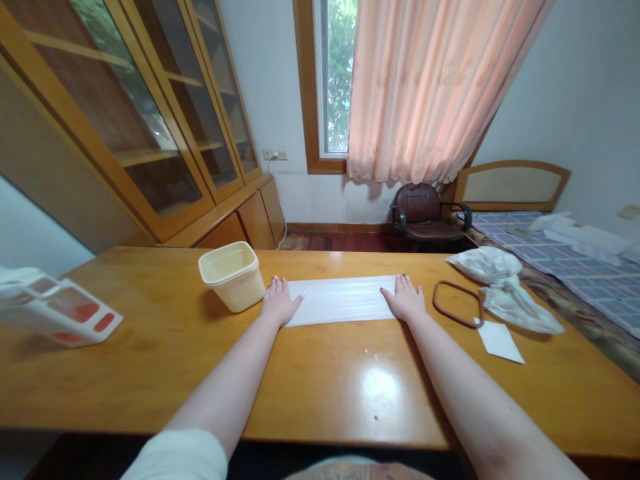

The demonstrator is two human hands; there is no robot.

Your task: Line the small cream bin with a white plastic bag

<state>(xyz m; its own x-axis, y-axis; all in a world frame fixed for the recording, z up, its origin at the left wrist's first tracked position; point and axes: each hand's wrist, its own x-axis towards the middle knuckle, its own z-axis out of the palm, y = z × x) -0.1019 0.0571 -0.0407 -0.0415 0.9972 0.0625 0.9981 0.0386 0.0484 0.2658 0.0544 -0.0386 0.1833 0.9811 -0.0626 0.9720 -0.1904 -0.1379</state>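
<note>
A flat white plastic bag (343,300), folded into a long strip with fine creases, lies across the middle of the wooden table. My left hand (281,303) rests palm down on its left end, fingers spread. On its right end my right hand (406,298) lies flat in the same way, thumb pointing inward. Just left of my left hand stands a cream plastic bin (233,277) with an open top. To the right of my right hand lies a brown rounded frame (459,305), touching a small white sheet (500,341).
A knotted white plastic bag (505,287) sits at the table's right. A white and orange plastic holder (60,307) is at the left. Beyond the wooden table (330,387) are a brown armchair (425,210), a bed (575,247) and a glass-fronted cabinet (165,100).
</note>
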